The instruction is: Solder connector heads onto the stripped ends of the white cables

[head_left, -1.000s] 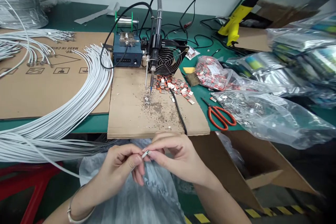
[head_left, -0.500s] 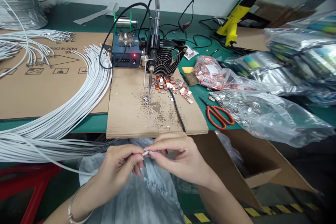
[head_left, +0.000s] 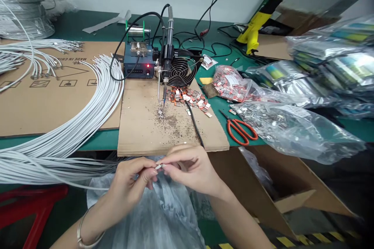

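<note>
My left hand [head_left: 131, 181] pinches the end of a white cable [head_left: 87, 188], which runs in from the bundle on the left. Against it, the thumb and forefinger of my right hand [head_left: 187, 169] close on the small tip at the cable's end [head_left: 159, 167]. Both hands meet over my lap, just below the front edge of the cardboard sheet [head_left: 146, 140]. Behind them a soldering iron [head_left: 167, 62] points down in its stand over a small heap of solder bits. Orange and silver connectors [head_left: 195, 99] lie loose beside it.
A blue soldering unit [head_left: 140, 66] and a round black fan [head_left: 182, 70] stand behind. Orange-handled scissors [head_left: 242, 130] and plastic bags of parts [head_left: 263, 118] lie to the right. White cables [head_left: 96, 113] curve across the left. An open carton [head_left: 295, 202] is below right.
The view has shifted slightly. Both hands remain together at the cable end, with little visible change in their grip.
</note>
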### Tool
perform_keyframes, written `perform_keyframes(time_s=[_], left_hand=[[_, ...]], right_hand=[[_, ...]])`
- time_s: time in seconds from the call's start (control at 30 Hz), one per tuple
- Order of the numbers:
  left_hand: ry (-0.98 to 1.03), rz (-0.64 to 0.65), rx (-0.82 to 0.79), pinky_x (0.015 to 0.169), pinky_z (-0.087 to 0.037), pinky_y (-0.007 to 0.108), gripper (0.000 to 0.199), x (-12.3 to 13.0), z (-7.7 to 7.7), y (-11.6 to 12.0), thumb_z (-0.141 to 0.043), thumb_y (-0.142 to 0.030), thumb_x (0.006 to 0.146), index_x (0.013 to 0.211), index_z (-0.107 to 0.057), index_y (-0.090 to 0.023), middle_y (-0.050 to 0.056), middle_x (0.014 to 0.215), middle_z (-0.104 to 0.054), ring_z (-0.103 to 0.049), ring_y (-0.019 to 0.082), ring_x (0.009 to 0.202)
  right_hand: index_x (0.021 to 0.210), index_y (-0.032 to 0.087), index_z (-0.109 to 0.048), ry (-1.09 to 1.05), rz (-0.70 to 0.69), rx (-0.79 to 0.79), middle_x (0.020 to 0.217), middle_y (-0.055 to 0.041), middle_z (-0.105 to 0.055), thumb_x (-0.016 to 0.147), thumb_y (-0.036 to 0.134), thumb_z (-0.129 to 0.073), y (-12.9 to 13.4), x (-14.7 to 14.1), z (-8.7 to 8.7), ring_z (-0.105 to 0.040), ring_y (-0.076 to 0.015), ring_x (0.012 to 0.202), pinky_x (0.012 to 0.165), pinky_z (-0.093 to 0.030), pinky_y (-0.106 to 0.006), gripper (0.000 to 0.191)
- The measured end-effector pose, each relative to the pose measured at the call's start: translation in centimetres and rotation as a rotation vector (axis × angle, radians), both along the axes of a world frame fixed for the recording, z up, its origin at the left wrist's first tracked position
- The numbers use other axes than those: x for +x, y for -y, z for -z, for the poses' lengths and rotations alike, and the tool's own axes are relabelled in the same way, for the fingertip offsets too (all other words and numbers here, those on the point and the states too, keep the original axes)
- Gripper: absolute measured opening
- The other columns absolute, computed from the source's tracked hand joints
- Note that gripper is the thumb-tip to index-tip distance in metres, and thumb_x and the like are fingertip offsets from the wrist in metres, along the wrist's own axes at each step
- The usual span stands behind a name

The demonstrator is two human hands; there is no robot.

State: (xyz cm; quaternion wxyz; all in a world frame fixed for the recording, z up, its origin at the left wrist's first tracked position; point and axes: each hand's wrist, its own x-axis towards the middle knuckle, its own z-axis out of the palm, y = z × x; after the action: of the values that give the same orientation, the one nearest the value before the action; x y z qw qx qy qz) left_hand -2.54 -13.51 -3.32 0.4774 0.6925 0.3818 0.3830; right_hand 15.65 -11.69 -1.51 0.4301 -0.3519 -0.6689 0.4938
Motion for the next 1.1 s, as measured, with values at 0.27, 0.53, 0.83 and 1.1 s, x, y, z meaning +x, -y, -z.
perform_keyframes(time_s=[0.27, 0.53, 0.83, 1.1], left_hand=[[0.229, 0.184, -0.518, 0.038, -0.035, 0.014, 0.03, 0.1, -0.8, 0.0, -0.048, -0.038, 0.089, 0.076, -0.06, -0.014, -0.003, 0.049, -0.052, -0.047, 0.006, 0.036], [0.294, 0.27, -0.697, 0.034, -0.025, 0.013, 0.035, 0.1, -0.7, -0.4, -0.051, -0.047, 0.086, 0.078, -0.058, -0.013, -0.007, 0.046, -0.043, -0.034, 0.003, 0.032], [0.232, 0.313, -0.695, 0.034, -0.022, 0.015, 0.036, 0.0, -0.7, -0.3, -0.047, -0.048, 0.087, 0.078, -0.055, -0.014, -0.007, 0.048, -0.04, -0.031, 0.003, 0.032], [-0.338, 0.286, -0.245, 0.053, -0.029, 0.02, 0.027, -0.6, -1.6, -0.9, -0.036, -0.026, 0.092, 0.07, -0.049, -0.016, -0.004, 0.059, -0.039, -0.034, 0.009, 0.055]], right_hand=[[0.079, 0.011, -0.074, 0.057, -0.157, 0.0, 0.059, -0.0047, -0.061, 0.075, 0.018, -0.066, -0.6, 1.0, -0.7, -0.051, -0.0108, 0.052, 0.047, -0.038, -0.022, 0.011], [0.079, 0.01, -0.074, 0.081, -0.142, 0.124, 0.057, -0.0039, -0.062, 0.077, 0.014, -0.063, -0.6, 1.1, -1.2, -0.049, -0.0087, 0.048, 0.044, -0.037, -0.019, 0.012], [0.073, 0.01, -0.071, 0.051, -0.169, -0.062, 0.052, -0.0007, -0.056, 0.073, 0.013, -0.061, -0.3, 0.8, -0.9, -0.043, -0.0076, 0.046, 0.044, -0.036, -0.019, 0.01], [0.071, 0.011, -0.069, 0.451, -0.302, -0.03, 0.054, 0.0016, -0.056, 0.067, 0.009, -0.058, -1.4, 1.1, -2.6, -0.046, -0.0066, 0.049, 0.047, -0.035, -0.017, 0.012]])
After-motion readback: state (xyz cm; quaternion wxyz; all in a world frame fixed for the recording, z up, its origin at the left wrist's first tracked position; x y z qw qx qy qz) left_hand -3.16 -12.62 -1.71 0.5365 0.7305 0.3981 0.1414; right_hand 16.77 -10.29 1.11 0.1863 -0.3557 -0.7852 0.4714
